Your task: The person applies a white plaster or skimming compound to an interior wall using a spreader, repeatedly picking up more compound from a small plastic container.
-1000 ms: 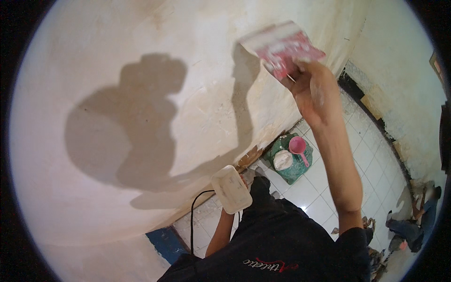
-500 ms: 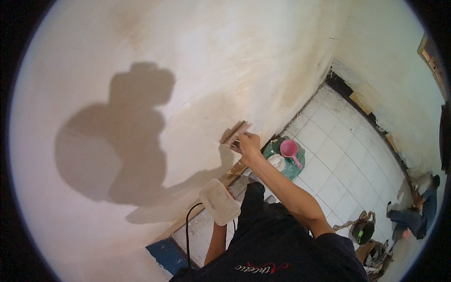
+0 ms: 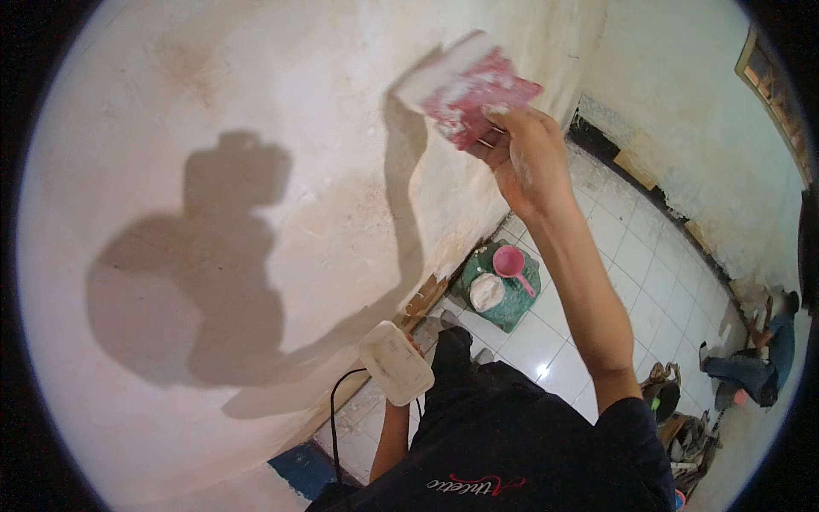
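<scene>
My right hand (image 3: 522,158) is raised high against the wall and closed on a putty spreader (image 3: 465,102). Its red face is smeared with white filler, and its pale edge is at the wall surface (image 3: 341,171). Lower down, close to my body, my left hand (image 3: 415,344) grips a whitish rectangular plastic tub (image 3: 396,363) from behind. Most of that hand's fingers are hidden by the tub. A black cable (image 3: 333,418) hangs beside the tub. My shadow falls large across the plastered wall.
On the tiled floor (image 3: 589,247) by the wall lies a green sheet (image 3: 512,316), bearing a pink dipper (image 3: 508,261) and a white bag or bowl of filler (image 3: 487,293). Another person (image 3: 772,341) sits far right. Near them are a dark pot (image 3: 662,399) and cluttered items (image 3: 687,444).
My right hand has swept the spreader upward along the wall, away from my body, turning its red face into view. My left hand and the tub stay nearly in place.
</scene>
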A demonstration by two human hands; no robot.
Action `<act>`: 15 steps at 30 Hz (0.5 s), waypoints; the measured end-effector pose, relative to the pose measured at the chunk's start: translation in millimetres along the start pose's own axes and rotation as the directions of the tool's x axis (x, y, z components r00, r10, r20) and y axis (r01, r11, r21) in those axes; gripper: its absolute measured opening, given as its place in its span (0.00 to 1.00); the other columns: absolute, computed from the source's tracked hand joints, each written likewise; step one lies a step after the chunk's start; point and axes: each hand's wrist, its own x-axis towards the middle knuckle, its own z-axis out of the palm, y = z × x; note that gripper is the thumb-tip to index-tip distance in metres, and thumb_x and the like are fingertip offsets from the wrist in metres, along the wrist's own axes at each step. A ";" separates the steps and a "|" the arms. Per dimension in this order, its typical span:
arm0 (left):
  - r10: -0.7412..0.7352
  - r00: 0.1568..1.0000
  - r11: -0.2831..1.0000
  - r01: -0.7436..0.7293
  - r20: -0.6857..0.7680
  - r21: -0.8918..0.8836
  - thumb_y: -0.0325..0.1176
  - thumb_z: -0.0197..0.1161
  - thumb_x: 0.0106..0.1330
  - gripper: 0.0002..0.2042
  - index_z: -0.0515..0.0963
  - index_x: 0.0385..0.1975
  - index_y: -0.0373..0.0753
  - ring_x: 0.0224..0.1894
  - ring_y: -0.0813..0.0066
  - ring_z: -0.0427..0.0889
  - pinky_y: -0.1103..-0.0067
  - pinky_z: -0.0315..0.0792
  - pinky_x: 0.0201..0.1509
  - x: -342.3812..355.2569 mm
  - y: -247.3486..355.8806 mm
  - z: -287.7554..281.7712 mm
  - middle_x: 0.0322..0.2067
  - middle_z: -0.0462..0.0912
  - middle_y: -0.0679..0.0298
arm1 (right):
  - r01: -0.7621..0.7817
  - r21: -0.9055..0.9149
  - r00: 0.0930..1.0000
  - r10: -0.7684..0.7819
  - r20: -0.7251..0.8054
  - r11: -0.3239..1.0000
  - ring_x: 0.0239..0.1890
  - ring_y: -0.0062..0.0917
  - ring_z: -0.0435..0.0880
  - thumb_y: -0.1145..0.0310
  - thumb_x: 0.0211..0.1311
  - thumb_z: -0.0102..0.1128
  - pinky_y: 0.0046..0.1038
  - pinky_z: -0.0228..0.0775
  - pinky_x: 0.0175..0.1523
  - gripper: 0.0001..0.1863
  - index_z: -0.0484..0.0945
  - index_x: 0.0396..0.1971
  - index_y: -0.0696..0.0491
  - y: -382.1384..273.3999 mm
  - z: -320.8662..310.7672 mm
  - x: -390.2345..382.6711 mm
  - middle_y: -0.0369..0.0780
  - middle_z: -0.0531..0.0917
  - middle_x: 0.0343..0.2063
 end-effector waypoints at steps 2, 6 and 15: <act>-0.003 1.000 0.998 0.003 -0.001 -0.066 0.57 0.53 0.65 0.33 0.64 0.60 0.34 0.55 0.58 0.75 0.64 0.68 0.63 1.3 1.0 -5.4 0.53 0.74 0.53 | 0.210 -0.253 0.956 -0.252 -0.148 0.945 0.34 0.33 0.84 0.75 0.63 0.49 0.32 0.78 0.41 0.09 0.77 0.33 0.64 24.5 -6.8 -5.4 0.47 0.83 0.31; 0.038 0.999 0.998 -0.038 0.003 0.049 0.56 0.56 0.64 0.31 0.66 0.60 0.40 0.56 0.58 0.72 0.63 0.68 0.61 -2.1 13.9 -41.7 0.55 0.71 0.55 | 0.360 -0.841 0.848 -0.517 0.115 0.403 0.25 0.38 0.82 0.76 0.54 0.54 0.35 0.74 0.29 0.12 0.76 0.37 0.66 106.9 20.9 -4.2 0.50 0.80 0.24; -0.047 0.990 0.998 0.041 0.135 0.048 0.56 0.54 0.66 0.32 0.64 0.62 0.39 0.56 0.60 0.73 0.64 0.68 0.61 7.3 15.0 -38.8 0.56 0.71 0.55 | 0.575 -0.746 0.814 -0.326 0.481 0.336 0.29 0.39 0.84 0.74 0.49 0.58 0.38 0.75 0.29 0.29 0.69 0.55 0.68 131.8 59.2 -102.4 0.52 0.82 0.30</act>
